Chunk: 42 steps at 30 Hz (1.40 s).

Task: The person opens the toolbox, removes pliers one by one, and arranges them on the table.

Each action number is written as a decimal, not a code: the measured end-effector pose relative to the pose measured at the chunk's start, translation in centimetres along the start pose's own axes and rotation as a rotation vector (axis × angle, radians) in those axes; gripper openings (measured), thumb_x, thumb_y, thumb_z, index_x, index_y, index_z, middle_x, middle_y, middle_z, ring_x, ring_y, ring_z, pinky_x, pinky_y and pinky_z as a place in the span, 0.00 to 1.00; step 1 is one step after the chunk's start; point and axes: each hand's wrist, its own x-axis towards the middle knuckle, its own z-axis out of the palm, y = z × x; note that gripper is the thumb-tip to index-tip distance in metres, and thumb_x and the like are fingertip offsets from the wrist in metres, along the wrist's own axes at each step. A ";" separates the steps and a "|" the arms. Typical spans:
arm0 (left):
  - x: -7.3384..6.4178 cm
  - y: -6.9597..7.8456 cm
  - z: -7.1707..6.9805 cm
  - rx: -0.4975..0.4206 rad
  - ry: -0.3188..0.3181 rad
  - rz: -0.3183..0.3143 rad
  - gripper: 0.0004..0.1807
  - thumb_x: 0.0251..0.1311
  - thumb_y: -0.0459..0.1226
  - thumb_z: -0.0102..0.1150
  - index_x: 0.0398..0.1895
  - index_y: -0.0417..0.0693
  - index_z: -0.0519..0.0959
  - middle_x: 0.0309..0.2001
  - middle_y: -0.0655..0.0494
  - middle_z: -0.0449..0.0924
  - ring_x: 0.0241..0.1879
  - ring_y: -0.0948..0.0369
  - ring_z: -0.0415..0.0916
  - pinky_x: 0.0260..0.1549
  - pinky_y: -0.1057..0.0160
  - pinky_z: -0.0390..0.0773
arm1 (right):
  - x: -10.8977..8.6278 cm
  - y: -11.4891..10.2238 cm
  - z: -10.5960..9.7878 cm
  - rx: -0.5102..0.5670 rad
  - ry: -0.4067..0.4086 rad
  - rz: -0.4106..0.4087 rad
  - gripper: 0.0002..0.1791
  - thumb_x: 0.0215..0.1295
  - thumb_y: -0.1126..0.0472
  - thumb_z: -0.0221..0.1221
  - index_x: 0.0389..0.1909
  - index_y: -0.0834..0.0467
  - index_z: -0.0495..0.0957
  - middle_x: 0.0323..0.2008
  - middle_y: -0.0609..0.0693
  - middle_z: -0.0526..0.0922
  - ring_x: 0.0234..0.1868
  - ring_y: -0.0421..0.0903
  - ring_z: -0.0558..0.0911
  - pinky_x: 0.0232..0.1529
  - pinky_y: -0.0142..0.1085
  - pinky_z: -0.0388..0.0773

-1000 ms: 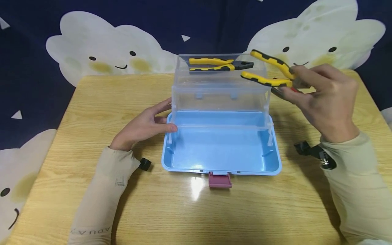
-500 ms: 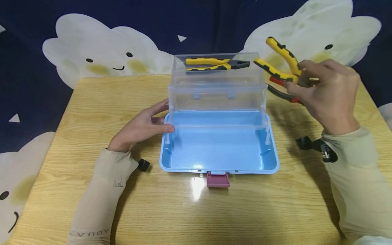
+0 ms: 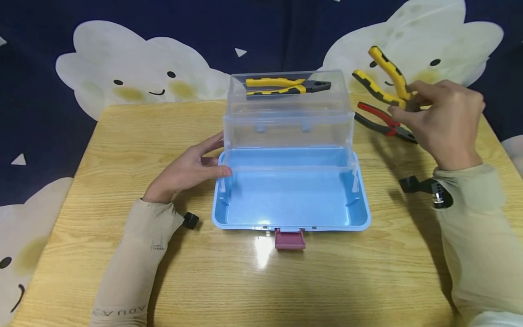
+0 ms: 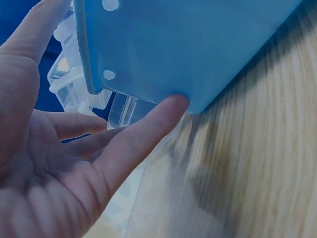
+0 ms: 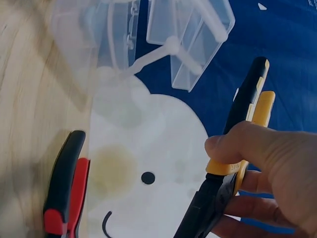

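My right hand (image 3: 445, 118) pinches yellow-and-black pliers (image 3: 388, 81) near the pivot, handles spread and pointing back to the left. In the right wrist view, thumb and fingers grip these pliers (image 5: 237, 134), which are held off the table. Red-and-black pliers (image 3: 384, 120) lie on the table just below that hand. My left hand (image 3: 188, 168) steadies the left end of the blue toolbox (image 3: 291, 200), its thumb on the rim. In the left wrist view, a straight finger (image 4: 158, 119) touches the outer wall (image 4: 173, 49).
Clear trays (image 3: 288, 131) stand raised on link arms above the toolbox's rear. Another yellow-and-black pair of pliers (image 3: 286, 85) lies in the upper one. A maroon latch (image 3: 289, 239) hangs at the front. Cloud-patterned dark cloth (image 3: 139, 68) backs the wooden table (image 3: 245, 281).
My right hand has moved slightly right, carrying the yellow-and-black pliers away from the trays. More of the red-and-black pliers shows now. My left hand has stayed at the toolbox.
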 end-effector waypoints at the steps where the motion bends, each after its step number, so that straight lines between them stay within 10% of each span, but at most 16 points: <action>1: 0.0 0.0 0.0 0.000 0.001 -0.002 0.52 0.62 0.43 0.73 0.84 0.68 0.50 0.82 0.57 0.56 0.68 0.47 0.78 0.61 0.53 0.84 | 0.0 0.2 0.1 -0.003 -0.013 0.014 0.20 0.60 0.59 0.70 0.48 0.69 0.86 0.33 0.68 0.89 0.37 0.63 0.79 0.33 0.34 0.43; 15: -0.2 0.0 -0.1 0.042 0.015 -0.010 0.52 0.62 0.45 0.73 0.83 0.69 0.51 0.82 0.59 0.57 0.66 0.48 0.80 0.60 0.55 0.83 | 0.7 3.3 1.2 -0.059 -0.225 0.273 0.29 0.63 0.55 0.70 0.64 0.62 0.80 0.47 0.68 0.87 0.53 0.63 0.76 0.42 0.42 0.51; 42: -0.2 -0.1 -0.1 0.068 0.015 -0.020 0.51 0.63 0.46 0.73 0.83 0.72 0.51 0.82 0.58 0.58 0.67 0.48 0.79 0.62 0.51 0.82 | 0.3 7.6 2.6 -0.093 -0.364 0.440 0.33 0.63 0.48 0.68 0.65 0.61 0.78 0.54 0.71 0.83 0.60 0.70 0.68 0.55 0.62 0.58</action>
